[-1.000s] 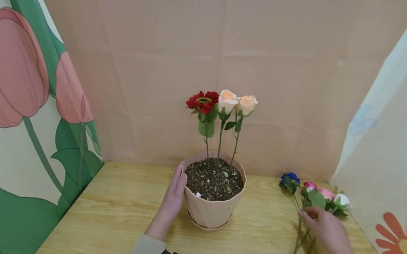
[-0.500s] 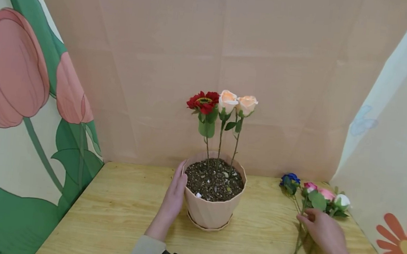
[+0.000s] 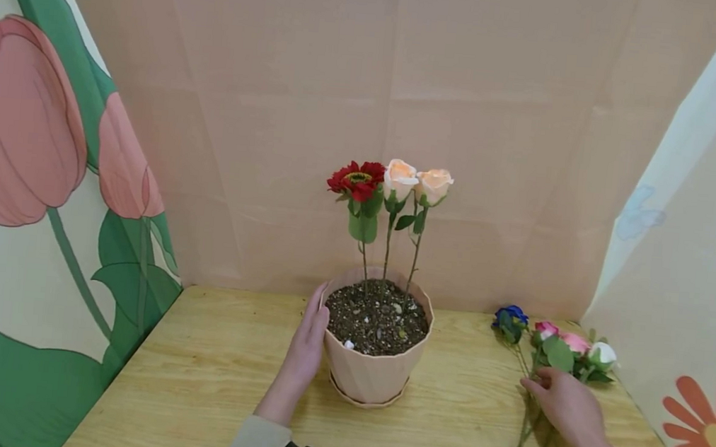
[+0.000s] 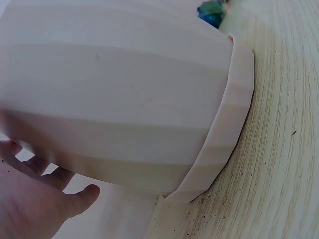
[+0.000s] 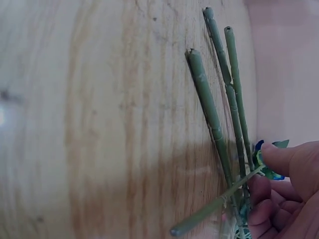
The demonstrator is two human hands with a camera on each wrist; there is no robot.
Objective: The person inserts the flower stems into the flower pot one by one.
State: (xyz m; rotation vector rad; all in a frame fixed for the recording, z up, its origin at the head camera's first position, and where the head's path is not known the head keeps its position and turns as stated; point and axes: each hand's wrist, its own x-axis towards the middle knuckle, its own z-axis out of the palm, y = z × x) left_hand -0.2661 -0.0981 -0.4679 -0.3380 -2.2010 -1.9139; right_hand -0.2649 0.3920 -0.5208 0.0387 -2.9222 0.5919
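In the head view a pale pink pot (image 3: 366, 377) filled with dark soil (image 3: 381, 325) holds a red flower (image 3: 358, 179) and two peach roses (image 3: 401, 179), all upright. My left hand (image 3: 306, 340) rests against the pot's left side, its fingers fairly straight. On the right, my right hand (image 3: 572, 407) is over a bunch of flowers lying on the table. A thin green stem (image 5: 214, 207) is pinched between its thumb and fingers; which bloom it belongs to is hidden. A blue rose (image 3: 509, 317), a magenta one (image 3: 545, 330), a pink one (image 3: 575, 343) and a white one (image 3: 604, 353) lie beyond.
Several loose green stems (image 5: 212, 114) lie close together on the wooden table (image 3: 203, 380). Under the pot is a saucer (image 4: 219, 144). A plain pink backdrop (image 3: 279, 103) stands behind, with painted panels at both sides.
My right hand has shifted slightly left and toward me, over the stems. The left hand and the pot stay in place.
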